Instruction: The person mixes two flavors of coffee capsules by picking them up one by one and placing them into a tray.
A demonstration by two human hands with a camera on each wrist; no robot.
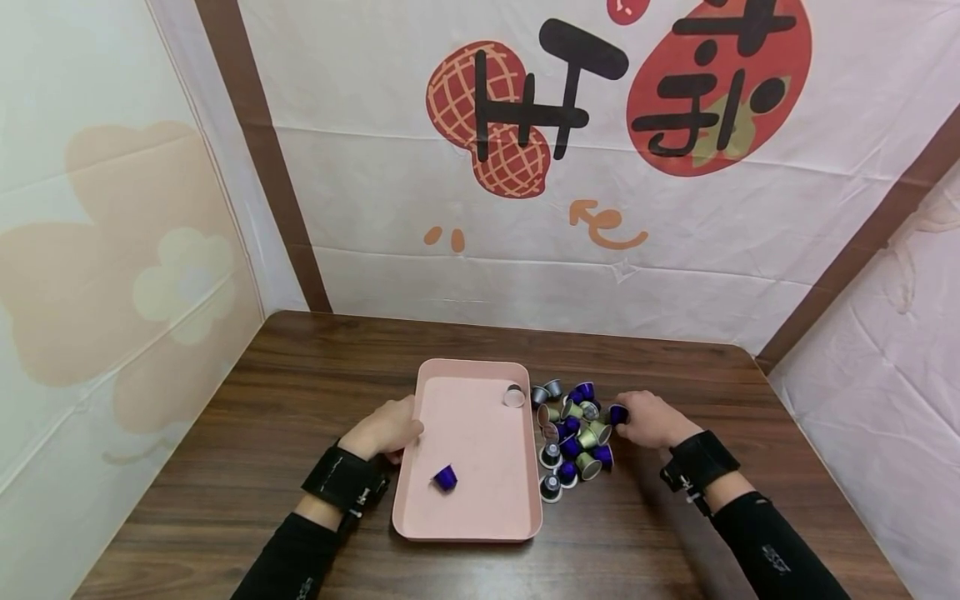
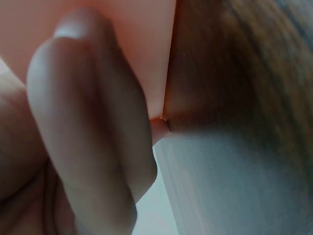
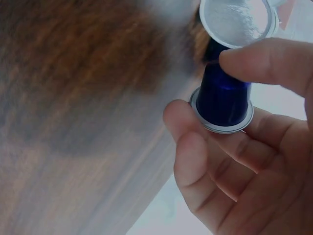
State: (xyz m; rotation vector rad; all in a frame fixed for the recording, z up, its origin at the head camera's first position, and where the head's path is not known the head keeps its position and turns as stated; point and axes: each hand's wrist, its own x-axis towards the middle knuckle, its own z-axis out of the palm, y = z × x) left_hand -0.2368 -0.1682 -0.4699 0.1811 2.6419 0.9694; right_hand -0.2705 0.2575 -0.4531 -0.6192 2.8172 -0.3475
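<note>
My left hand (image 1: 386,429) grips the left edge of a pink tray (image 1: 468,433), thumb at the rim. In the left wrist view, its fingers (image 2: 88,122) overlap the tray's edge. My right hand (image 1: 648,418) pinches a dark blue coffee capsule (image 3: 222,100) between thumb and fingers, the silver rim against the fingers. That hand is at the right side of a pile of coffee capsules (image 1: 572,446) in blue, pale green, silver and black. On the tray lie a blue capsule (image 1: 445,478) near the lower left and a pale-lidded capsule (image 1: 513,397) at the upper right.
The capsule pile sits close along the tray's right side on a brown wooden table (image 1: 322,358). Behind the table hangs a printed white cloth (image 1: 360,208), with more cloth at both sides.
</note>
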